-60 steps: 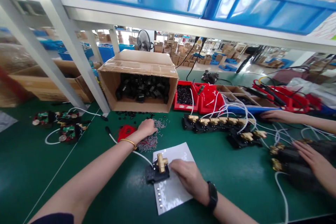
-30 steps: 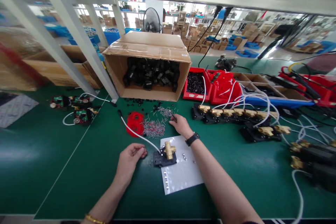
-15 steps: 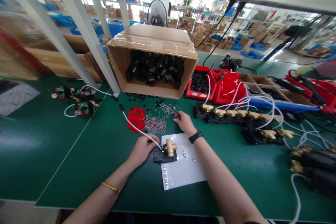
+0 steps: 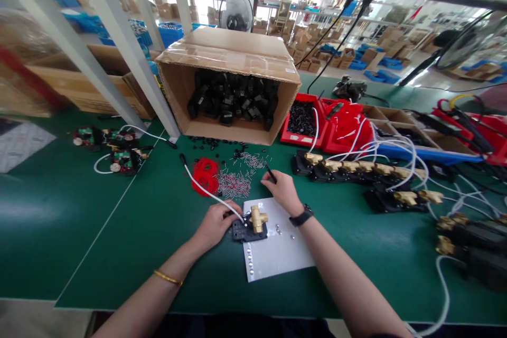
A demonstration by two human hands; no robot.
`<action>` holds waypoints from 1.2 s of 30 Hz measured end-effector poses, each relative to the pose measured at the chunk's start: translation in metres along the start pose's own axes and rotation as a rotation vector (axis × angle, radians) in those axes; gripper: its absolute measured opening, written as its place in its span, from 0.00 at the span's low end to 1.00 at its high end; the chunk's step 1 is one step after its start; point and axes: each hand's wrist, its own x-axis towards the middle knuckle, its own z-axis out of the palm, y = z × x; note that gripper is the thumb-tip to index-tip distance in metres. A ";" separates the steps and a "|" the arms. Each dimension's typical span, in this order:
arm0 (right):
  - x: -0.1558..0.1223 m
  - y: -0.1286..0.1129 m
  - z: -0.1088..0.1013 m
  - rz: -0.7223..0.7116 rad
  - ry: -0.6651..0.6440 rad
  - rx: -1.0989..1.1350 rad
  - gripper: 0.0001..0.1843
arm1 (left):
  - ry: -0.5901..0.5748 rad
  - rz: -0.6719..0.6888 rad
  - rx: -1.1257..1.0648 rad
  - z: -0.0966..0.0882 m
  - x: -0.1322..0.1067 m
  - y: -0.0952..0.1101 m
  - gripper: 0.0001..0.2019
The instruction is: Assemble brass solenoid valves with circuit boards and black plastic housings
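A black valve body with a brass fitting (image 4: pixel 253 223) rests on a white sheet (image 4: pixel 279 253) on the green bench. My left hand (image 4: pixel 216 224) is closed on the left end of that black body, where a white tube (image 4: pixel 206 191) joins it. My right hand (image 4: pixel 284 191) lies just beyond the sheet, fingers pinched on a thin black tool (image 4: pixel 270 172). Small silver balls (image 4: pixel 279 231) are scattered on the sheet. A heap of metal pins (image 4: pixel 234 185) and a red coil (image 4: pixel 205 175) lie just beyond my hands.
An open cardboard box (image 4: pixel 229 58) of black parts lies on its side behind the pins. Red bins (image 4: pixel 303 124) stand to its right. Finished valves with white tubes (image 4: pixel 356 169) line the right side. Circuit boards (image 4: pixel 113 150) lie at left beside a white frame post (image 4: pixel 130 58).
My left hand came off the pin heap and closed on the black valve body. My right hand left the sheet, reached toward the pins and now pinches the thin black tool.
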 end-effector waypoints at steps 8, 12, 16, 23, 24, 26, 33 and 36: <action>-0.064 0.003 0.003 0.022 -0.138 0.370 0.02 | -0.016 0.173 0.122 0.003 -0.003 -0.010 0.08; -0.069 -0.006 0.004 -0.032 -0.140 0.349 0.05 | 0.026 0.262 0.162 0.004 -0.009 -0.015 0.10; -0.075 -0.011 0.004 -0.163 -0.101 0.341 0.10 | 0.096 0.346 0.214 0.007 -0.014 -0.018 0.13; -0.070 -0.001 0.011 0.000 -0.102 0.389 0.07 | 0.003 0.278 0.322 0.005 -0.019 -0.015 0.21; -0.068 0.001 0.012 0.006 -0.108 0.399 0.06 | -0.017 0.228 0.336 0.004 -0.023 -0.010 0.24; -0.065 0.002 0.014 0.007 -0.127 0.414 0.05 | -0.038 0.106 0.328 0.004 -0.031 0.000 0.30; -0.078 0.000 0.018 -0.076 -0.059 0.312 0.08 | 0.062 -0.080 0.258 0.026 -0.044 0.010 0.24; -0.084 0.005 0.019 -0.185 -0.033 0.249 0.09 | 0.105 -0.060 0.265 0.033 -0.042 0.005 0.22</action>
